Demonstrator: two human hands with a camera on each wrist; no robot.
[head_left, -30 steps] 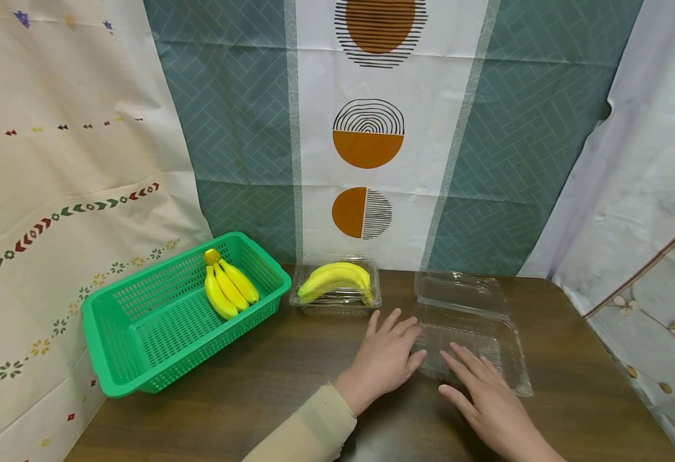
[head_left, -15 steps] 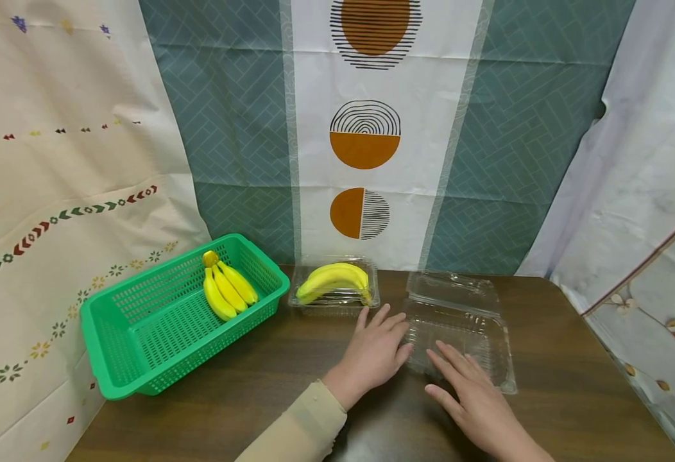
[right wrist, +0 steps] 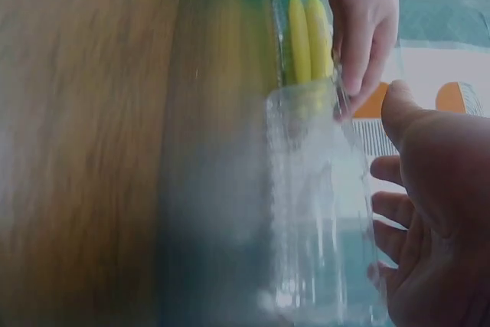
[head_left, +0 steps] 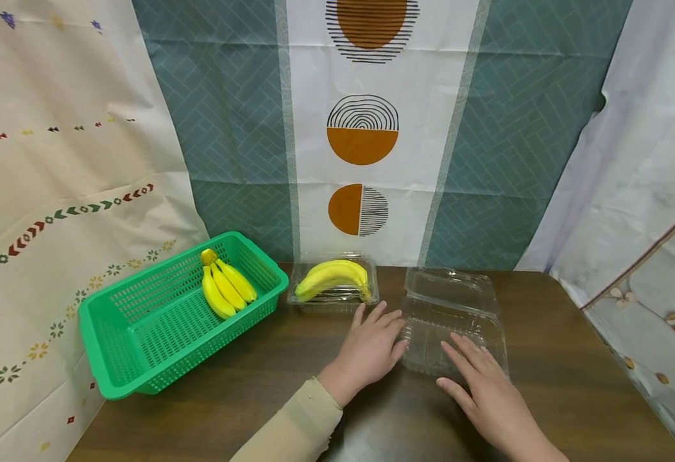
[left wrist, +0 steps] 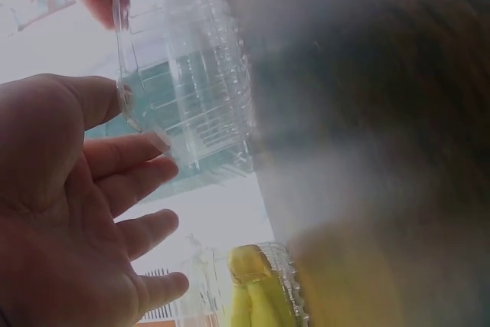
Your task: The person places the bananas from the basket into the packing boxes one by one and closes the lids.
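My left hand (head_left: pixel 366 353) is palm down at the left edge of a clear plastic clamshell container (head_left: pixel 450 289), which stands open with its lid folded back. In the left wrist view its spread thumb and index finger (left wrist: pixel 126 155) lie right at the rim. My right hand (head_left: pixel 490 398) hovers over the container's near right part, fingers extended; the right wrist view shows its fingertips close along the rim. Behind my left hand, yellow bananas (head_left: pixel 332 276) lie inside a second clear container (head_left: pixel 343 303).
A green plastic basket (head_left: pixel 280 282) sits at the left, with a bunch of bananas (head_left: pixel 228 289) in its far end. The brown wooden table (head_left: pixel 291 346) meets a patterned hanging cloth (head_left: pixel 239 115) at the back. More cloth hangs along both sides.
The opened container has slid somewhat left, along with my left hand. My right hand has first shifted left, then back right, and its fingers remain extended. The basket and bananas are unchanged.
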